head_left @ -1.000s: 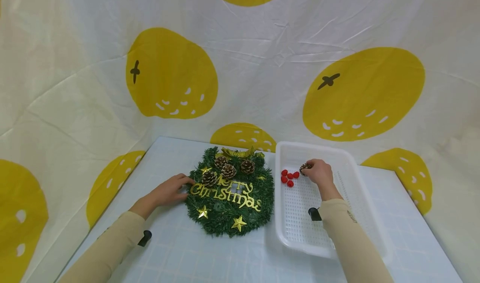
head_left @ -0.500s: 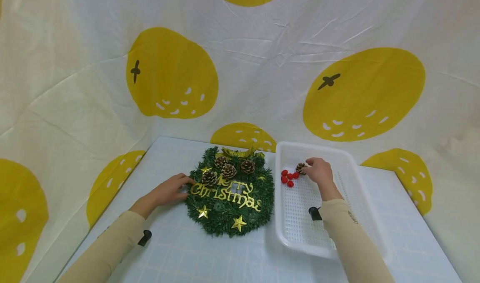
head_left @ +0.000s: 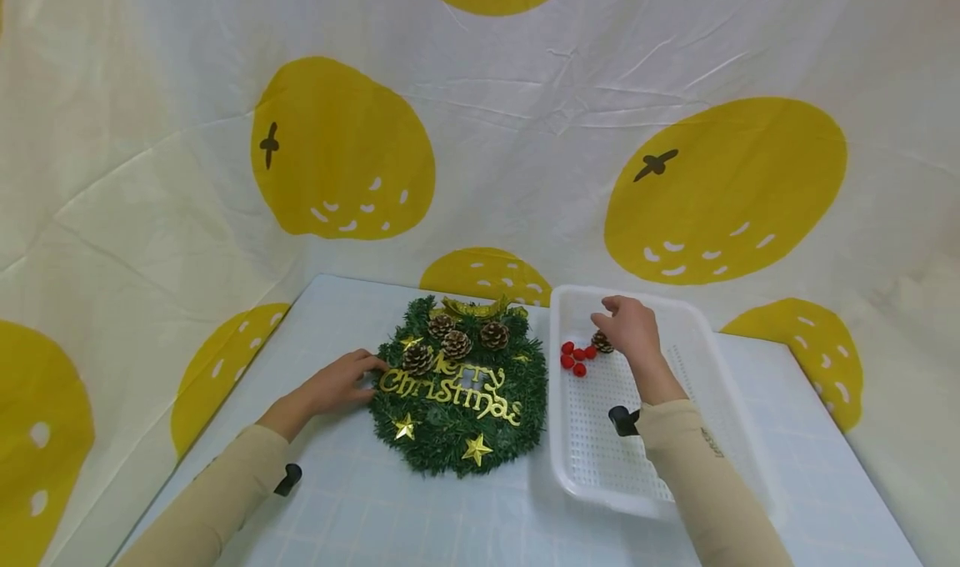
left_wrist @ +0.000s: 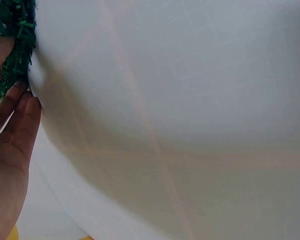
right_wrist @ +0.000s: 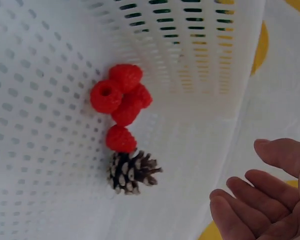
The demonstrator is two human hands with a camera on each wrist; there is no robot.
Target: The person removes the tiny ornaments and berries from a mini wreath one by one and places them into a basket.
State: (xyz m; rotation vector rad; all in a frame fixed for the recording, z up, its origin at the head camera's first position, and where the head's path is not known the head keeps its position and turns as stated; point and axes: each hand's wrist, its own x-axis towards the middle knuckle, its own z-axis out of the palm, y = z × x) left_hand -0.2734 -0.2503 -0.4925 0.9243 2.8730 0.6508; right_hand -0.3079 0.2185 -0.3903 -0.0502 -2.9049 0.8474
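My left hand rests at the left edge of a green tinsel wreath, its fingertips touching the foliage. In the left wrist view, the fingers extend fairly straight beside the tinsel. Gold "Merry Christmas" lettering, gold stars and several pine cones sit on the wreath. My right hand hovers over a white plastic basket, fingers apart and holding nothing. Below it, a pine cone lies in the basket beside several red raspberries. The right hand partly hides this pine cone in the head view.
The wreath and basket stand close together on a table with a pale checked cloth. A white curtain with large yellow fruit prints hangs behind and at the sides. A gold bow tops the wreath.
My right hand has let go of the pine cone, leaving it beside the raspberries, and has lifted slightly away with its fingers spread. The left hand stays at the wreath.
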